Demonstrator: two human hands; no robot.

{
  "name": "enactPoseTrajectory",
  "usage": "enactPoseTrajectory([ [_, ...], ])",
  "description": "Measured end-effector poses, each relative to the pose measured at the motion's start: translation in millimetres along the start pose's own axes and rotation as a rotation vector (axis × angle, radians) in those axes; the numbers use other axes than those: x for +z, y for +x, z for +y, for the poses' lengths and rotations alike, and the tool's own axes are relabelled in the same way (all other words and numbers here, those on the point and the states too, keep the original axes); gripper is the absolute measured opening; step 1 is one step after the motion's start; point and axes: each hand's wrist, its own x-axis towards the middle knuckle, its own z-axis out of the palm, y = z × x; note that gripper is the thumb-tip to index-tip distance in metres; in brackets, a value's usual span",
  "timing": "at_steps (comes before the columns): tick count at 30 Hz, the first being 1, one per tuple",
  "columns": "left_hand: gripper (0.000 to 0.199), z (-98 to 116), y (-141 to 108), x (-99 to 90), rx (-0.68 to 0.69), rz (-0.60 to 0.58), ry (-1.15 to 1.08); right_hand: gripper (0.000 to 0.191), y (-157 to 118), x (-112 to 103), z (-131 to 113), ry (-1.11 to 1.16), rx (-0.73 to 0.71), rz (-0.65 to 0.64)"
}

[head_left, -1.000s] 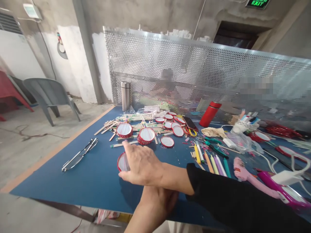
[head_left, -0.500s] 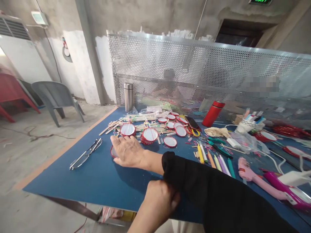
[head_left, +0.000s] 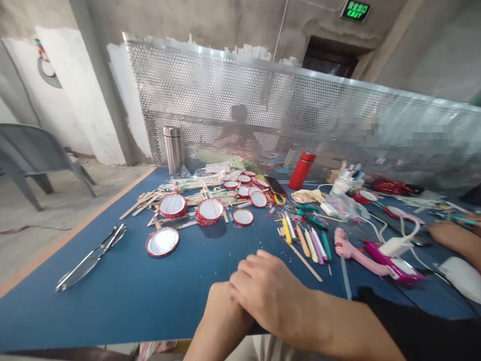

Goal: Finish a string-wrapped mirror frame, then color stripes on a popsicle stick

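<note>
Open lane over blue tabletop (head_left: 150,296) between eyeglasses (head_left: 87,260) and left hand (head_left: 224,303). Ahead, red-rimmed disc (head_left: 162,242) lies in the way, flat wooden sticks (head_left: 145,201) heaped beyond. Rightward obstructed: row of coloured sticks (head_left: 302,241), then pink tool (head_left: 361,260).

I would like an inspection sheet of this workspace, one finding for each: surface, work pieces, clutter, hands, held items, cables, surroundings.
Surface: blue table, strewn towards the back and right.
Work pieces: one red-rimmed disc lies in front of the others.
Clutter: wooden sticks, eyeglasses, coloured sticks, pink tool.
Hands: right hand lies over the left hand, whose fingers are hidden.
Held items: nothing seen.
Cables: white cable loops by a white adapter, right side.
Surroundings: perforated metal panel behind, grey chair left, another person's arm right.
</note>
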Motion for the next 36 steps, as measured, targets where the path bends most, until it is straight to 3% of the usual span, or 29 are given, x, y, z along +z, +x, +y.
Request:
enactPoseTrajectory([
  [4, 0.027, 5, 0, -18.3, 0.092, -0.164, 0.131, 0.027, -53, 4, -2, 0.045, 0.212, 0.204],
  [10, 0.037, -3, 2, -20.6, 0.119, -0.195, 0.147, 0.031, -111, 42, -8, 0.091, 0.494, 0.413],
  [14, 0.044, -5, 2, -22.8, 0.113, -0.25, -0.046, 0.034, -120, 65, -9, 0.088, 0.6, 0.504],
  [17, 0.039, 0, 7, -26.5, 0.256, -0.369, -0.278, 0.036, -115, 72, -12, -0.019, 0.68, 0.549],
  [20, 0.033, 5, 11, -26.3, 0.267, -0.42, -0.397, 0.037, -111, 75, -16, -0.113, 0.711, 0.562],
  [23, 0.031, 6, 12, -23.7, 0.172, -0.397, -0.412, 0.037, -111, 76, -19, -0.141, 0.715, 0.54],
  [29, 0.026, 3, 6, -20.9, 0.184, -0.373, -0.419, 0.033, -116, 78, -24, -0.169, 0.71, 0.506],
  [33, 0.024, 1, 6, -19.4, 0.199, -0.35, -0.402, 0.02, -127, 71, -35, -0.045, 0.67, 0.479],
  [36, 0.023, 0, 6, -18.7, 0.202, -0.331, -0.398, 0.015, -146, 58, -44, 0.102, 0.575, 0.568],
])
